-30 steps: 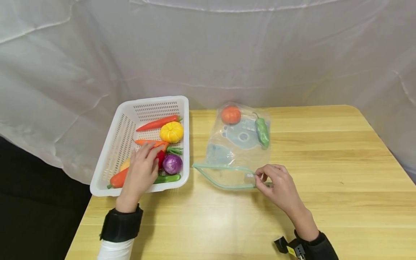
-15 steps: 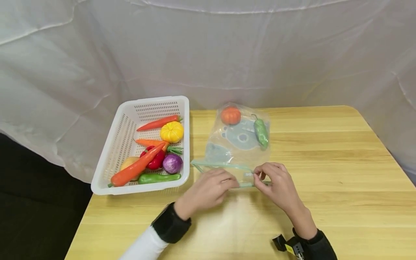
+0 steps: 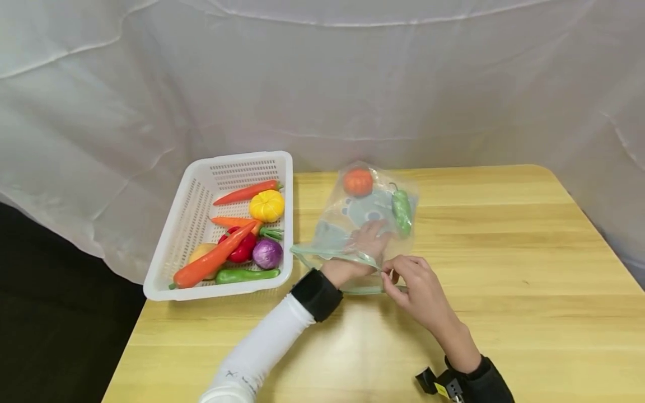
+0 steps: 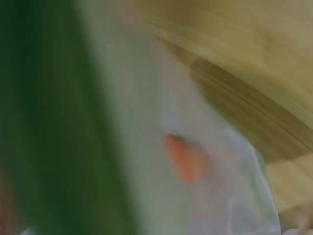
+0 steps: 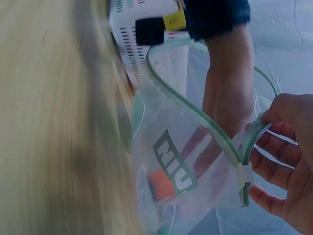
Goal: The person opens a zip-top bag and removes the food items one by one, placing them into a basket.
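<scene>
The left hand [image 3: 365, 240] is now pushed through the mouth of the clear zip bag [image 3: 368, 224], which lies flat on the bench [image 3: 504, 268] just right of the white basket [image 3: 201, 196]. Half a second ago this hand was only at the bag's green rim; a second ago it was resting on the vegetables in the basket. The long carrot [image 3: 214, 258] it was touching then is left lying across the red pepper [image 3: 241, 249], and nothing appears to have been carried over: no new item is seen between the fingers inside the bag. Through the plastic the left fingers look spread and relaxed, reaching toward the green pepper [image 3: 401, 211] and the small orange pumpkin [image 3: 358, 181] at the bag's far end; whether either is touched cannot be told, and the left wrist view is too blurred to help.

The right hand [image 3: 418, 285] is seen at the same corner of the opening as in both earlier frames, with the rim of the bag pinched between thumb and fingers [image 5: 279, 161] near the white slider [image 5: 244, 177]. By this grip the mouth is held lifted and open, as shown in the right wrist view, where the left forearm is seen passing through the loop of the zip.

As a judgement, the contents are being arranged or pushed deeper. In the basket, the yellow squash [image 3: 266, 205] and purple onion [image 3: 267, 253] lie unchanged.
</scene>
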The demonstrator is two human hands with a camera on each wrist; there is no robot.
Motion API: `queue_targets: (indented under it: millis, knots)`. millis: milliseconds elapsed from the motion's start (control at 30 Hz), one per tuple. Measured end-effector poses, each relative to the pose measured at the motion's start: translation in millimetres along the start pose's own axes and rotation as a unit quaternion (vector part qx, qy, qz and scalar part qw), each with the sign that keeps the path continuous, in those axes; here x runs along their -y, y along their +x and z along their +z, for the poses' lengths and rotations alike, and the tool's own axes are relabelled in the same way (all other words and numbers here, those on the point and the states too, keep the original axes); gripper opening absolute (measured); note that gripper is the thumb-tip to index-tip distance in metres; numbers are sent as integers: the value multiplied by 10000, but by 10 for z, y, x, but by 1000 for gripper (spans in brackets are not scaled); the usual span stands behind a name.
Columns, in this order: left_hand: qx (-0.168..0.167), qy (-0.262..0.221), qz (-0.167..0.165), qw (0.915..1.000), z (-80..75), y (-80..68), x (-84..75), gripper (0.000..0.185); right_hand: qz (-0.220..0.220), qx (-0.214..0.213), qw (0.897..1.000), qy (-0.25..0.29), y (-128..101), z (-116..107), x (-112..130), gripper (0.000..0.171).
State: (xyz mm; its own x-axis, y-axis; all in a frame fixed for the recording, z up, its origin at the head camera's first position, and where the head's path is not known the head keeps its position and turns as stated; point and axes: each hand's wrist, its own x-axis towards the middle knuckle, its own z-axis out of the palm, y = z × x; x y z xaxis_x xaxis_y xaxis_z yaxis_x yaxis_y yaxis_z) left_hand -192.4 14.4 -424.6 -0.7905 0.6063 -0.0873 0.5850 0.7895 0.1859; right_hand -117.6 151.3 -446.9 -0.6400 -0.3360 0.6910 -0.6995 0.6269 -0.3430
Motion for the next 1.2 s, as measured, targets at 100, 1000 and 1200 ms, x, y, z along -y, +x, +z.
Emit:
queue_targets:
  millis: [100,1000,1200]
  knots:
    - [-271,215,-117,9993,18,100,31,57,-15,79,10000,16,-7,16,30,11]
    - [-577,-844,-1083,9889,221,701,515,67,-621,913,9917,662,-91,189,339,13]
    - [-563,-2197,-1540,9617,220,719,484,63,-739,1056,9889,736,-141,244,397,13]
